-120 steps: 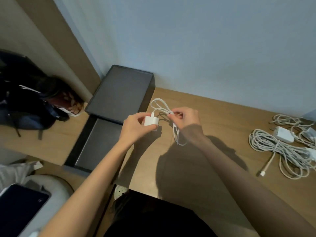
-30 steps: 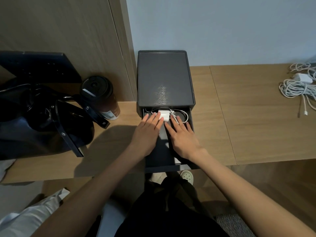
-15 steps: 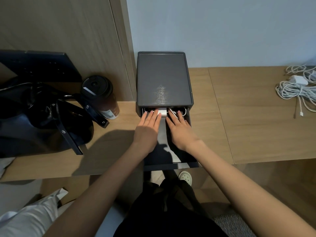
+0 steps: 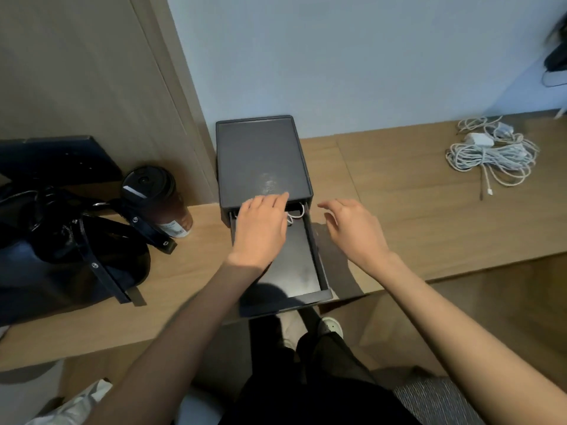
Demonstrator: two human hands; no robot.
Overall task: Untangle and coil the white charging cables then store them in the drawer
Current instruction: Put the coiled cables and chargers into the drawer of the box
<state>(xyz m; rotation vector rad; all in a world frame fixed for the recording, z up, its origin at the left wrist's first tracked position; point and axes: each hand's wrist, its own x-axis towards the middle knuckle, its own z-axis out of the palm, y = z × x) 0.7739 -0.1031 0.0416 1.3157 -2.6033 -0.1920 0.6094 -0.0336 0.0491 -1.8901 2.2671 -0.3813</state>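
L hand [image 4: 260,228] lies flat over the open drawer [image 4: 306,271], holding nothing; R hand [image 4: 352,231] hovers loose and empty beside it. 1 coiled cable [image 4: 296,214] sits at the drawer's rear. The cable tangle [image 4: 491,157] lies far R on the tabletop [image 4: 399,194], nearer the R hand.

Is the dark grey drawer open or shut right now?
Open: the dark grey plastic drawer is pulled out, its floor exposed, a white cable showing at the back.

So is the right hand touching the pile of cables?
Apart. The head view shows bare table between the right hand and the pile of cables.
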